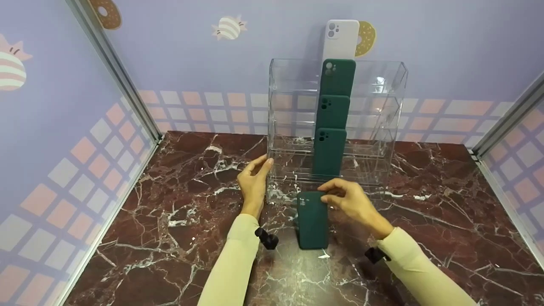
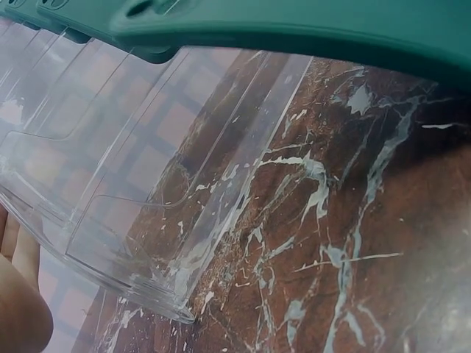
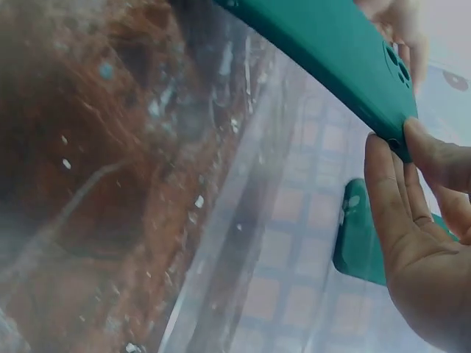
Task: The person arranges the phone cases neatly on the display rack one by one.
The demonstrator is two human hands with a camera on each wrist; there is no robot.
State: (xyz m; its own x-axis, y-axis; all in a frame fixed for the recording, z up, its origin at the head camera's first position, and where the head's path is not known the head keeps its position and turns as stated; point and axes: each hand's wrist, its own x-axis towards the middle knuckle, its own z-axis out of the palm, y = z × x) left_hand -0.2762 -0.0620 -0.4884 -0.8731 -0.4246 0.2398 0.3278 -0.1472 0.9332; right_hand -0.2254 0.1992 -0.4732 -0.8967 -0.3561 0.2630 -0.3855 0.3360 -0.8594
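In the head view, my right hand [image 1: 350,202] pinches a dark green phone case [image 1: 313,223] by its upper right corner, thumb on one face and fingers on the other. The case hangs upright in front of a clear stepped acrylic display rack [image 1: 293,176]. From the right wrist view, the thumb and fingers [image 3: 386,180] meet at the camera-hole end of the case [image 3: 335,55]. My left hand [image 1: 253,182] rests along the rack's left side wall, its thumb and fingers [image 2: 26,254] outside the clear plastic.
Three more green phone cases [image 1: 330,148] stand in a column on the rack's tiers, with a white phone case [image 1: 341,40] at the top back. The rack stands on a dark red marbled table [image 1: 178,229]. Patterned walls [image 1: 191,46] enclose the back and sides.
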